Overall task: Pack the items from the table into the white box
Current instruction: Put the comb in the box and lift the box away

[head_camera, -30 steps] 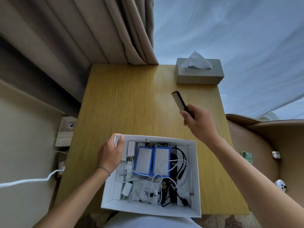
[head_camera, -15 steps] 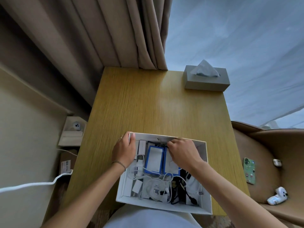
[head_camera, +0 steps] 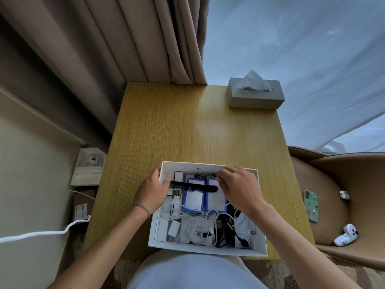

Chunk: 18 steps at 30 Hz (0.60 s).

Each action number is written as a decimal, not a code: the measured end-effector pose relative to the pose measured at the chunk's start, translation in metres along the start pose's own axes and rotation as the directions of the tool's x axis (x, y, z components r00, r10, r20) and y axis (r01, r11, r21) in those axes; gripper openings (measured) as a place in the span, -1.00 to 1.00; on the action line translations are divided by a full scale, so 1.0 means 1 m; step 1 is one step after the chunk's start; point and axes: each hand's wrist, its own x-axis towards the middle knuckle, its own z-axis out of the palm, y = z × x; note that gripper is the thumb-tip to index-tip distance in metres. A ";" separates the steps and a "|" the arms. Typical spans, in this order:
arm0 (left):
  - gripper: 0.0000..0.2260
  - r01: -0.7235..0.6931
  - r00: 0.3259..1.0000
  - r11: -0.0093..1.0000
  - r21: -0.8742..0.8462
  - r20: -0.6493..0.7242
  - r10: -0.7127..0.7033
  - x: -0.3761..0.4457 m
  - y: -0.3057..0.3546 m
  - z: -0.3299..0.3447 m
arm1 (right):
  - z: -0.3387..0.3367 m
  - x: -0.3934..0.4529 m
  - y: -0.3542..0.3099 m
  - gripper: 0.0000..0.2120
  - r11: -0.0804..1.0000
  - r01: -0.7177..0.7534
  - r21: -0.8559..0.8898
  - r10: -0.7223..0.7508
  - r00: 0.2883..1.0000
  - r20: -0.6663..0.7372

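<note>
The white box [head_camera: 158, 228] stands at the near edge of the wooden table [head_camera: 187, 130], filled with white cables, chargers and two blue-edged packs [head_camera: 192, 200]. A black comb [head_camera: 193, 187] lies crosswise on top of those packs inside the box. My left hand [head_camera: 151, 191] grips the box's left wall near its far corner, with its fingers by the comb's toothed end. My right hand [head_camera: 239, 188] hovers over the far right part of the box, fingers loosely curled just above the comb's handle end and apart from it.
A grey tissue box [head_camera: 256, 98] sits at the table's far right corner. To the right, a brown chair [head_camera: 333, 176] holds a phone [head_camera: 311, 205], a small white case [head_camera: 343, 193] and a white gadget [head_camera: 345, 234]. Curtains hang behind. A white cable [head_camera: 41, 233] runs along the floor on the left.
My right hand carried the comb from above the table down into the box and let it go across the blue packs. My left hand stayed on the box's left wall.
</note>
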 end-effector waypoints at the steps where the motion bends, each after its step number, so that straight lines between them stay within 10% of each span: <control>1: -0.65 -0.006 1.000 0.999 0.045 0.000 0.006 -0.007 -0.005 -0.002 | -0.006 -0.006 0.004 -0.86 0.999 -0.030 0.018 0.031 0.999 -0.044; 18: -0.51 0.016 0.994 0.937 0.348 -0.103 0.021 -0.052 -0.023 0.004 | -0.012 -0.090 0.041 -0.54 0.867 -0.496 -0.050 0.499 0.863 0.083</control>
